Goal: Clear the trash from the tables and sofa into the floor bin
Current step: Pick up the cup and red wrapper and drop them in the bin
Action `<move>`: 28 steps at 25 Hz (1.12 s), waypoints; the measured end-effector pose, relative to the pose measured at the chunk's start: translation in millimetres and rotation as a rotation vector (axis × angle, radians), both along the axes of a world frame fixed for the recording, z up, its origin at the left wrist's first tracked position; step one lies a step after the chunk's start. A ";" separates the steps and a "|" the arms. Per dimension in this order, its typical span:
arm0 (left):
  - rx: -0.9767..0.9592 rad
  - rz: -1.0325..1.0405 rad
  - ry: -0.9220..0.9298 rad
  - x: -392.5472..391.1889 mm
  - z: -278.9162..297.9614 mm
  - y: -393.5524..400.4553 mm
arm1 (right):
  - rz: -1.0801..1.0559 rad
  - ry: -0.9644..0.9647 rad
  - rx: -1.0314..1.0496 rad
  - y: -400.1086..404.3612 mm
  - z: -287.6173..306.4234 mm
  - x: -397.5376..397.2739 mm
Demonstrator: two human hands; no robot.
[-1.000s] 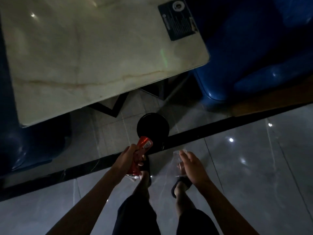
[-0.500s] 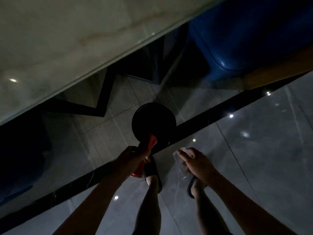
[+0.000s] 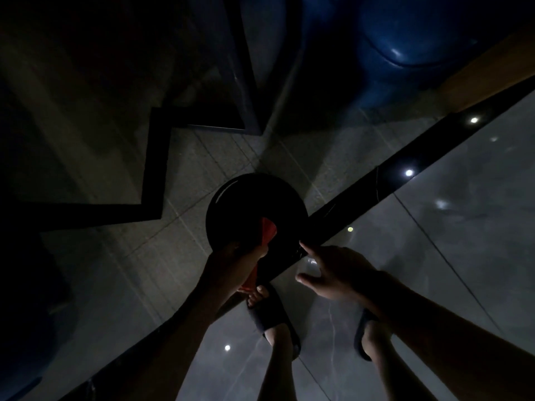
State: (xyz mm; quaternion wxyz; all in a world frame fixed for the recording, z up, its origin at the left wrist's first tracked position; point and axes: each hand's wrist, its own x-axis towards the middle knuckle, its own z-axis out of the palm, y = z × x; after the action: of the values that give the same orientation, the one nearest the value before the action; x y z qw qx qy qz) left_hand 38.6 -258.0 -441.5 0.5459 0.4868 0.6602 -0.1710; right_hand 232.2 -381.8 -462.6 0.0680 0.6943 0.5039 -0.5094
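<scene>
We look straight down in dim light at a round black floor bin [image 3: 256, 209] on grey tiles. Our left hand [image 3: 234, 263] is closed around a red crumpled wrapper [image 3: 267, 231], whose upper end reaches over the bin's near rim. Our right hand [image 3: 333, 273] hovers just right of the bin, fingers spread; something faintly clear shows beneath it, but we cannot tell whether it is gripped. Black sandals [image 3: 275, 316] stand below.
</scene>
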 end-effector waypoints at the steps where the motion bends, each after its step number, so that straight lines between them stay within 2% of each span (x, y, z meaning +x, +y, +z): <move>1: 0.027 -0.031 0.006 -0.6 -22.1 1.2 | 0.035 -0.010 0.032 -3.3 -6.7 -1.7; 7: 0.082 -0.104 -0.005 22.8 -71.8 9.5 | 0.155 -0.036 0.263 -9.5 -15.8 3.1; 11: 0.133 -0.122 0.064 41.1 -107.4 1.6 | 0.213 -0.023 0.236 -17.4 -14.2 16.8; 17: 0.421 -0.343 0.120 68.0 -152.2 -34.6 | 0.151 0.028 0.178 -37.7 -19.3 32.8; 20: 0.346 -0.349 0.150 68.1 -171.0 -37.9 | 0.120 0.032 0.175 -40.1 -26.6 29.5; 24: 0.373 -0.417 0.133 59.1 -152.1 -41.2 | 0.110 0.003 0.172 -42.3 -31.3 31.7; 28: 0.533 -0.664 0.061 30.5 -104.8 -40.5 | 0.147 -0.004 0.152 -38.8 -20.7 28.7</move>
State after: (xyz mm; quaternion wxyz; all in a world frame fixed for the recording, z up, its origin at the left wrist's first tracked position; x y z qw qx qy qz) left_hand 69.1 -298.5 -546.3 0.2965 0.7918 0.5045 -0.1749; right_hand 260.9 -420.6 -483.4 0.0534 0.6596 0.5906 -0.4618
